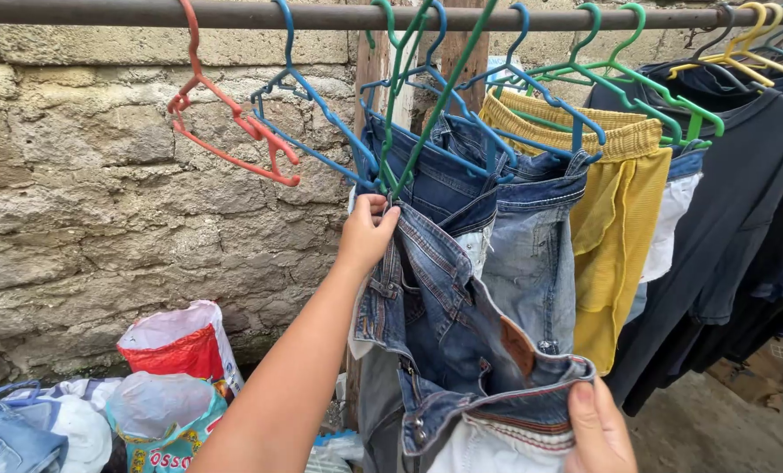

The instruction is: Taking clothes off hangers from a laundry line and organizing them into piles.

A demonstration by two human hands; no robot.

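A pair of blue denim jeans hangs from a green hanger on a dark metal rail. My left hand grips the jeans' waistband at its upper left corner, just below the hanger. My right hand holds the lower right part of the waistband at the bottom of the view, thumb on the denim. The waistband is spread between both hands, showing the white pocket lining.
An empty red hanger and blue hangers hang to the left. Yellow shorts and dark shirts hang to the right. A rough stone wall stands behind. Plastic bags and denim lie on the ground below left.
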